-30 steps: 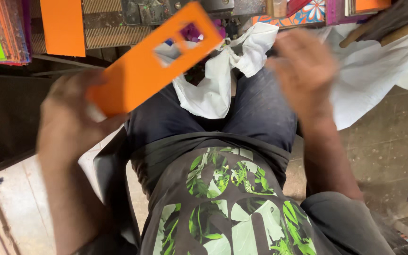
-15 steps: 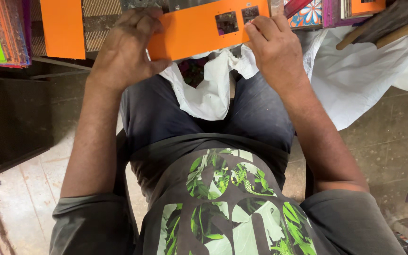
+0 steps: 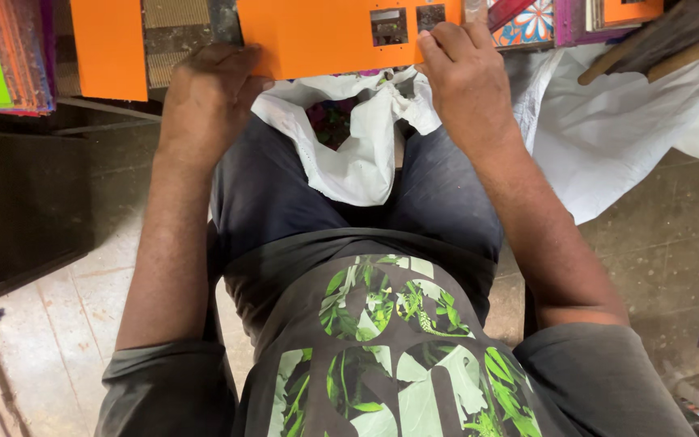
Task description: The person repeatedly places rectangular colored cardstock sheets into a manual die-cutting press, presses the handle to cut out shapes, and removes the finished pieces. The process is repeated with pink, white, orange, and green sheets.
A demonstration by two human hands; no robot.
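Orange card (image 3: 325,36) with two small square windows cut near its right end lies flat at the top of the view, above the person's knees, pinned at both ends. Furthest left, a stack of coloured sheets (image 3: 10,57) stands on edge, and a second orange sheet (image 3: 109,48) lies beside it. The left hand (image 3: 208,101) is closed loosely over the card's lower left edge, fingers curled onto it. A white plastic bag (image 3: 357,137) sags open in the lap, just under the card. The right hand (image 3: 467,85) presses fingertips beside the cutouts. Uneven pressure there could crease the thin strips around the windows, and a slipped card might drop into the bag.
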